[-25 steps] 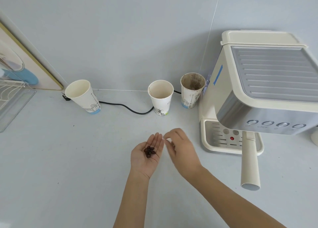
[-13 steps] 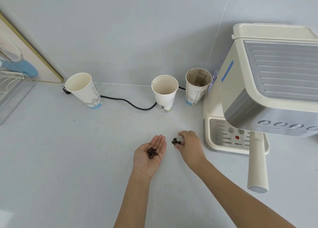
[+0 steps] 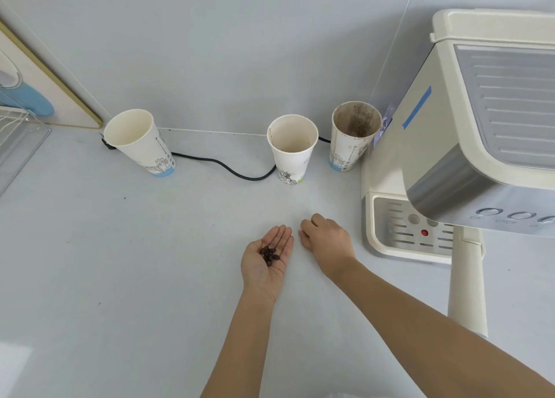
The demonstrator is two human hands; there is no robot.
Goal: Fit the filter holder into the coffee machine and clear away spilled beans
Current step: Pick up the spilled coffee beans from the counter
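My left hand (image 3: 265, 262) lies palm up on the white counter, with several dark coffee beans (image 3: 269, 255) cupped in it. My right hand (image 3: 327, 238) is just to its right, palm down, fingers curled onto the counter where loose beans lay; those beans are hidden under the fingers. The cream coffee machine (image 3: 450, 133) stands at the right. The filter holder's long cream handle (image 3: 467, 280) sticks out toward me from under the machine's head, above the drip tray (image 3: 399, 232).
Three paper cups stand by the back wall: one at the left (image 3: 141, 145), one in the middle (image 3: 292, 148), and a coffee-stained one (image 3: 354, 136) beside the machine. A black cable (image 3: 228, 170) runs between them. A clear rack (image 3: 18, 139) sits at the far left.
My right hand went from my left palm to the loose beans on the counter and now covers them. The view has shifted left, so the machine sits further right.
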